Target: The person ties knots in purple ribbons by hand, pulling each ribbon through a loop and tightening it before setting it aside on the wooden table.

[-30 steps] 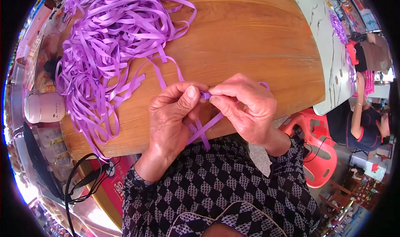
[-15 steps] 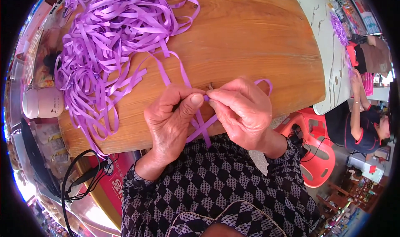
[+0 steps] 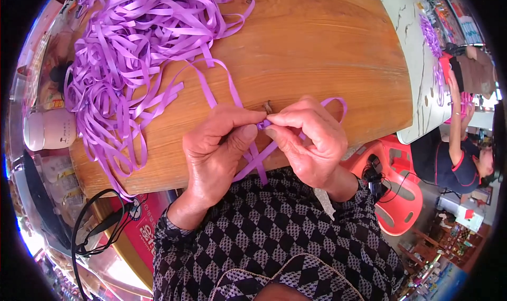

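Close together over the table's near edge, my left hand and my right hand pinch a purple ribbon between their thumbs and forefingers. A small bunched fold or knot shows where the fingertips meet. Flat tails of ribbon cross below the hands and hang toward my patterned top. One strand runs from my left hand back toward a big tangled pile of purple ribbons at the far left. To the right of my right hand, a loop of ribbon curls out over the wood.
The wooden table meets a white marbled table on the right. A pale pink jar stands at the left, above black cables. A red plastic chair is at the right, and another person works beyond it.
My fingertips have parted slightly, so the bunched purple fold between them shows more. The person at the right has stretched an arm farther across the marbled table.
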The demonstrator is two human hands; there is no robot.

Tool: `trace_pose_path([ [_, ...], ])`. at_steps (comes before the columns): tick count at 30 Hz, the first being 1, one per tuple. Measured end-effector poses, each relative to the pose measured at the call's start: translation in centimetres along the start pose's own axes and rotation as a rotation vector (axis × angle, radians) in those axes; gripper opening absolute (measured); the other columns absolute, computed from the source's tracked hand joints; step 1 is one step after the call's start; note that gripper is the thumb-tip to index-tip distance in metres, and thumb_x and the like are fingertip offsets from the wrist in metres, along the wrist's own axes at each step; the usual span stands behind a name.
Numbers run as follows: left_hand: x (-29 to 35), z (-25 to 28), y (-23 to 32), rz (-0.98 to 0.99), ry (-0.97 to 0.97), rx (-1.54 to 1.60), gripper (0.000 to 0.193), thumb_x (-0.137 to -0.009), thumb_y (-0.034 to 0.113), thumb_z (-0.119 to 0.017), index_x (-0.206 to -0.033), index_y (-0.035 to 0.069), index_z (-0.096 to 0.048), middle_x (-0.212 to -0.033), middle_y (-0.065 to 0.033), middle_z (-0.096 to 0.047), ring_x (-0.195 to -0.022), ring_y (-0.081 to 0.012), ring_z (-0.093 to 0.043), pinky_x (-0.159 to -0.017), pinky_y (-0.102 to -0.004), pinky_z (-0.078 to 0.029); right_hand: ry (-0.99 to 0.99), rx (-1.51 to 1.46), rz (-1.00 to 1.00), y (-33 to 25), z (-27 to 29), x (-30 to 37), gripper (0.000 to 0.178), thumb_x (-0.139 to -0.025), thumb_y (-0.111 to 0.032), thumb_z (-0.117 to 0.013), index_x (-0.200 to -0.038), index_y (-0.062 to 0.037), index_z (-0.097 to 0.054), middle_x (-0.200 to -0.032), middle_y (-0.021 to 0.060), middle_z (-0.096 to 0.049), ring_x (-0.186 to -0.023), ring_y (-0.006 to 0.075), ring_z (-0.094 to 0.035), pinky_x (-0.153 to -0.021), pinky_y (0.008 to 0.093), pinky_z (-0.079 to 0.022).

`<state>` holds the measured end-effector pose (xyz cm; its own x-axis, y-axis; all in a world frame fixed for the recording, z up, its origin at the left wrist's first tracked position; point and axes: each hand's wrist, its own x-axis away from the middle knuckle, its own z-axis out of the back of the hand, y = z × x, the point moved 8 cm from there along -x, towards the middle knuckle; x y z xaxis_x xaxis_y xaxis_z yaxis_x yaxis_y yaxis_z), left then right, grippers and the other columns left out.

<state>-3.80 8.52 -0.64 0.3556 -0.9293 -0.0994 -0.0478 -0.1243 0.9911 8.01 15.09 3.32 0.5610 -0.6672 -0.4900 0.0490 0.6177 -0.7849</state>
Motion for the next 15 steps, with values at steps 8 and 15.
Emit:
trace_pose_path([
  [8, 0.1, 0.2, 2.0, -0.131, 0.052, -0.381, 0.013, -0.076, -0.005, -0.061, -0.088, -0.001, -0.062, -0.076, -0.0069, -0.057, -0.066, -0.0135, -0.055, -0.057, -0.0229, -0.043, -0.036, -0.009, 0.029, 0.1, -0.2, 0.0, 0.017, -0.066, 0.005, -0.071, -0.080, 0.0023, -0.062, -0.071, 0.0084, -0.057, -0.059, 0.0149, -0.050, -0.050, 0.0237, -0.039],
  [15, -0.1, -0.4, 2.8, -0.251, -0.022, -0.517, 0.012, -0.073, -0.005, -0.063, -0.084, -0.001, -0.061, -0.072, -0.0070, -0.057, -0.061, -0.0162, -0.055, -0.052, -0.0254, -0.042, -0.078, -0.012, 0.050, -0.1, -0.5, 0.4, 0.013, -0.073, 0.001, -0.067, -0.082, 0.0025, -0.059, -0.073, 0.0105, -0.058, -0.061, 0.0175, -0.053, -0.052, 0.0254, -0.041],
])
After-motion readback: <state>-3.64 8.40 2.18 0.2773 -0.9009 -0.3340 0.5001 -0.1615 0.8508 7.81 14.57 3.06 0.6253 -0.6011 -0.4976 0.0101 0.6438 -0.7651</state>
